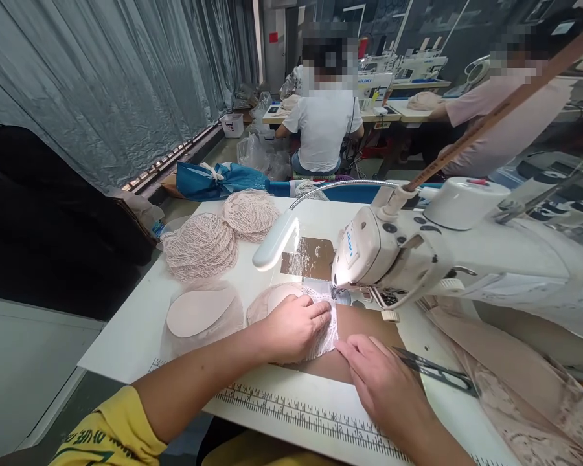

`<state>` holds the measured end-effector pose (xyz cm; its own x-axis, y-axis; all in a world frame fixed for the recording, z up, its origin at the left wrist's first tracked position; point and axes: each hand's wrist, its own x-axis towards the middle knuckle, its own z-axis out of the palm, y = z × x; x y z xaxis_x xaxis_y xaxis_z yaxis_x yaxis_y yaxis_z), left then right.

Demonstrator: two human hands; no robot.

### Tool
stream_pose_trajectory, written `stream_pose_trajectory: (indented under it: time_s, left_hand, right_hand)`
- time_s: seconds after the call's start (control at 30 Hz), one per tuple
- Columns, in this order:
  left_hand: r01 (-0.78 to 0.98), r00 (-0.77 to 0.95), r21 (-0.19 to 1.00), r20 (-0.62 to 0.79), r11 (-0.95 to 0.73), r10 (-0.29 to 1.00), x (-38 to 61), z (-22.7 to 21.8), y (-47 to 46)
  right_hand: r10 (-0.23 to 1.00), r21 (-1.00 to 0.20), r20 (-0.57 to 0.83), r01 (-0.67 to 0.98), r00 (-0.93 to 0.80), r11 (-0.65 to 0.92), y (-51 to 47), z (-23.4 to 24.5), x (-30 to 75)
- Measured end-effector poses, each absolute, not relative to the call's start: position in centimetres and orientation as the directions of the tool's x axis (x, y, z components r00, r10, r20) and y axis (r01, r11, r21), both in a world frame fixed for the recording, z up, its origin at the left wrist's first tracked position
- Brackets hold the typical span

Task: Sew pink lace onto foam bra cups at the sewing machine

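Observation:
My left hand (296,327) presses down on a piece of pale lace (325,338), its fingers bent and close together beside the needle area. A lit sewing machine (369,249) stands just beyond, with its presser foot over the lace's far edge. My right hand (381,382) pinches the lace's near right corner between thumb and forefinger. Under the lace, a beige cup pad (282,299) shows left of my left hand. Black scissors (440,372) lie right beside my right hand.
Two stacks of lace pieces (199,246) (250,215) and another cup pad (199,312) on sheer fabric lie on the left. A lamp (274,243) hangs over the table. A printed ruler (301,414) runs along its front edge. Beige fabric (505,349) is heaped right. Two people sit ahead.

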<state>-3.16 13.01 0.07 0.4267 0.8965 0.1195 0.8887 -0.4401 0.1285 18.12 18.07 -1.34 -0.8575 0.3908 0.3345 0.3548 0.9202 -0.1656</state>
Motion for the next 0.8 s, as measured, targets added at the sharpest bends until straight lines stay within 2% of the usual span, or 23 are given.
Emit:
stream_pose_trajectory:
  time_s: [0.13,0.37,0.43,0.57,0.8]
  left_hand:
    - [0.878,0.458,0.110,0.095,-0.467,0.884,-3.8,0.0,13.8]
    - [0.883,0.458,0.063,0.095,-0.464,0.884,-4.6,-0.1,15.5]
    - [0.878,0.470,0.054,0.086,-0.475,0.879,-4.8,0.0,16.1]
    - [0.876,0.474,0.060,0.074,-0.479,0.877,-5.2,0.4,16.5]
    - [0.829,0.517,0.158,0.145,-0.536,0.843,-5.1,0.3,15.0]
  right_hand:
    - [0.401,-0.187,0.296,0.359,-0.867,0.914,18.6,-1.0,17.6]
    - [0.447,-0.212,0.131,0.416,-0.885,0.884,20.3,-0.5,16.7]
    - [0.439,-0.192,0.138,0.411,-0.888,0.891,20.7,-0.5,16.5]
    - [0.430,-0.128,0.239,0.410,-0.871,0.903,21.2,-1.1,16.3]
    - [0.379,-0.073,0.328,0.377,-0.865,0.923,21.4,-2.1,16.6]
